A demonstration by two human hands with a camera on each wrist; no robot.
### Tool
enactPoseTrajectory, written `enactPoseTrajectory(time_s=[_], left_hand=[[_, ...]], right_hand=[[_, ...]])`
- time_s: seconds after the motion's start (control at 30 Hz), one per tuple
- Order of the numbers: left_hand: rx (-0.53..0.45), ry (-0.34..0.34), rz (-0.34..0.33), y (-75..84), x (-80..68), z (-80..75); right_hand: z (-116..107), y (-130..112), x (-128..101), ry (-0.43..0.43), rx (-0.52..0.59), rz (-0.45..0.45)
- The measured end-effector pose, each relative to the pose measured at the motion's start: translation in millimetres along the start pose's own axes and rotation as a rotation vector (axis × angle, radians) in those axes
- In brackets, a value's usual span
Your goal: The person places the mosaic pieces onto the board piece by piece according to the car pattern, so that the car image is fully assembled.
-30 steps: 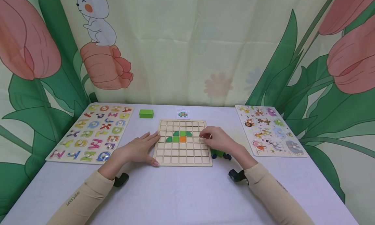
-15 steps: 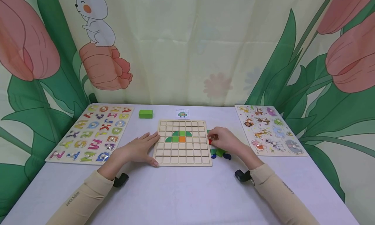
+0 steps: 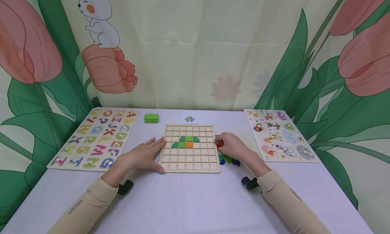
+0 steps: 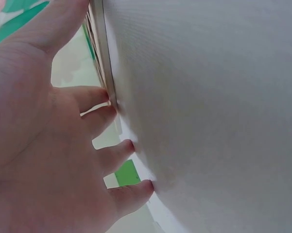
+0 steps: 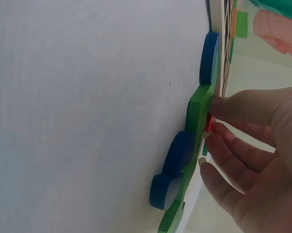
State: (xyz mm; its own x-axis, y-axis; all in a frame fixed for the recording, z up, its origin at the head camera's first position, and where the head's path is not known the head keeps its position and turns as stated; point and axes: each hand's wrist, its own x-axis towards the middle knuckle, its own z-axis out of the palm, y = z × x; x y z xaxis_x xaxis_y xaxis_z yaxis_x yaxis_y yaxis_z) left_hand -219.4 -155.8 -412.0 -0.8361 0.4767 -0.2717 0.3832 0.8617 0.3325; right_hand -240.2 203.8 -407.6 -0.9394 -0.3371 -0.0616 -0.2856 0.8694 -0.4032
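While the left hand (image 3: 144, 155), fingers spread, rests against the wooden grid board (image 3: 190, 158), the right hand (image 3: 232, 146) narrowly brackets a red piece (image 5: 209, 122) just beside it; pinched or not, I can't tell. Lifting straight up should spare the blue pieces (image 5: 178, 153).

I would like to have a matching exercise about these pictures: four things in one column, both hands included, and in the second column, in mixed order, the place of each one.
Things
1. Left hand
2. Right hand
3. Card
4. Orange tile

Places
A. On the table, beyond the far edge of the grid
B. Set in the grid
C. With fingertips at a red piece
D. At the left edge of the grid

Right pairs: 1-D, 2-C, 3-A, 4-B
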Motion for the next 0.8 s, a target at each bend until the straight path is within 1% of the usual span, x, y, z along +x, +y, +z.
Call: enactPoseTrajectory(time_s=[0.17, 0.3, 0.57, 0.8], left_hand=[[0.005, 0.008, 0.004, -1.4, 1.0, 1.2], [0.010, 0.009, 0.007, -2.7, 1.9, 2.6], [0.013, 0.008, 0.004, -2.5, 3.0, 2.7], [0.012, 0.007, 0.009, -2.1, 2.4, 2.1]], right_hand=[[-0.6, -2.5, -1.0, 0.003, -0.058, -0.018], [0.1, -2.7, -1.6, 0.002, -0.063, -0.032], [1.4, 0.5, -4.7, 0.017, -0.033, -0.042], [1.6, 4.0, -5.9, 0.007, 0.016, -0.022]])
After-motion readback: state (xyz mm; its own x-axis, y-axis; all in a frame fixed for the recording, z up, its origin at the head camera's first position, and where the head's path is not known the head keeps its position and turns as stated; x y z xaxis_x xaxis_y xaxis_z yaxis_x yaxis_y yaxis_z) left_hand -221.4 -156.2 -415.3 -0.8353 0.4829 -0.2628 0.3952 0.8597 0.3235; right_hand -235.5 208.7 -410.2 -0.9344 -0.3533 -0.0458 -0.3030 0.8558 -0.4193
